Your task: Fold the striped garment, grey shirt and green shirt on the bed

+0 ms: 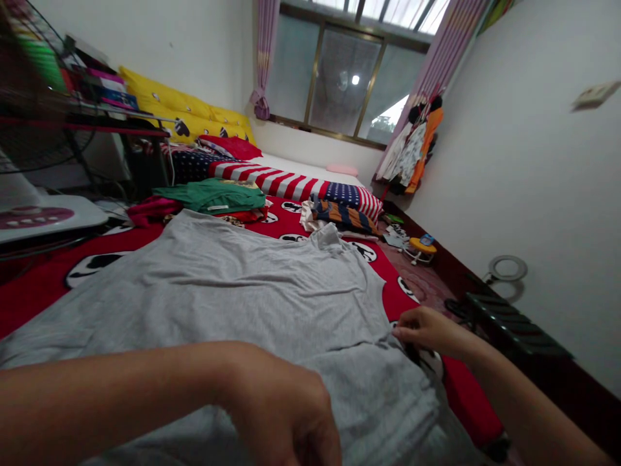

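A grey T-shirt (pixel 218 291) lies spread flat on a red bedspread with black-and-white cartoon patches (pixel 43 291), its crumpled collar (pixel 325 236) pointing away from me. My right hand (pixel 427 329) pinches the shirt's edge between thumb and fingers at the far right of the cloth. My left hand (pixel 286 414) rests on the shirt's near part at the bottom of the view. Its back faces me, and the fingertips are hidden, so any grip on the cloth stays unclear.
Beyond the shirt lie a folded green garment (pixel 211 197), other clothes and a flag-patterned bolster (pixel 286 184). An electric fan (pixel 33 116) and a shelf stand at the left. Hanging clothes (pixel 410 149) stand by the window. A dark rack (pixel 509 323) lies along the right wall.
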Available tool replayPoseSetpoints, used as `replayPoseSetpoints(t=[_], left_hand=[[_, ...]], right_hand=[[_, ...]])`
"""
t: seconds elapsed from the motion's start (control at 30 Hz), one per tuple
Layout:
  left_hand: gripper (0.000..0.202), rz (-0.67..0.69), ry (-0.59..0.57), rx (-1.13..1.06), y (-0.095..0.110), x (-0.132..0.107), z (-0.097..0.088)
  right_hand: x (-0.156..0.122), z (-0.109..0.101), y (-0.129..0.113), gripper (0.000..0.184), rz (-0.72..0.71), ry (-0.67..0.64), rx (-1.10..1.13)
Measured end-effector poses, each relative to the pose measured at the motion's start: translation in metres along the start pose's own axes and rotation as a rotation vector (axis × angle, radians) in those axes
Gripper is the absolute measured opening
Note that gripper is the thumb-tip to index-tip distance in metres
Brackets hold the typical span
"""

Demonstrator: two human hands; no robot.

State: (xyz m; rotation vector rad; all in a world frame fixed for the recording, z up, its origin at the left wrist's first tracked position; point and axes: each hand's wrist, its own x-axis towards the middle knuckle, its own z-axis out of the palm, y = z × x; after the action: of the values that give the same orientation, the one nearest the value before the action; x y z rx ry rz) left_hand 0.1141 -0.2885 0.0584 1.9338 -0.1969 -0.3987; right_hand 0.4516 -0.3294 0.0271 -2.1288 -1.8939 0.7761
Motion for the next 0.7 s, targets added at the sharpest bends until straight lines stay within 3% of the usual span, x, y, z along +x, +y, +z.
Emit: replayPoseSetpoints(t=[0.07, 0.17, 0.27, 0.33, 0.47, 0.6, 0.7], left_hand=[[0.019, -0.033, 0.204, 0.053, -0.010, 0.001, -0.024], [0.033, -0.121, 0.690, 0.448, -0.038, -0.002, -0.074], [0.055, -0.334, 0.836, 0.679, -0.078, -0.011, -0.122], [0.061, -0.539, 0.868, 0.722, -0.105, -0.020, -0.144], [0.062, -0.774, 0.957, 0.827, -0.145, -0.037, -0.160], [0.060, -0.791, 1.097, 0.926, -0.159, -0.042, -0.155], [0.061, -0.772, 1.110, 0.941, -0.159, -0.039, -0.152]], right_hand=[[0.021, 0.003, -0.001, 0.034, 0.045, 0.232, -0.006], [0.058, 0.007, -0.004, 0.049, 0.120, 0.528, -0.037], [0.089, 0.007, -0.006, 0.057, 0.148, 0.660, -0.068], [0.100, 0.005, -0.004, 0.045, 0.142, 0.681, -0.073], [0.099, -0.001, 0.010, 0.023, 0.140, 0.736, -0.089], [0.088, -0.008, 0.025, 0.019, 0.209, 0.675, -0.176], [0.096, -0.023, 0.023, 0.017, 0.279, 0.566, -0.281]])
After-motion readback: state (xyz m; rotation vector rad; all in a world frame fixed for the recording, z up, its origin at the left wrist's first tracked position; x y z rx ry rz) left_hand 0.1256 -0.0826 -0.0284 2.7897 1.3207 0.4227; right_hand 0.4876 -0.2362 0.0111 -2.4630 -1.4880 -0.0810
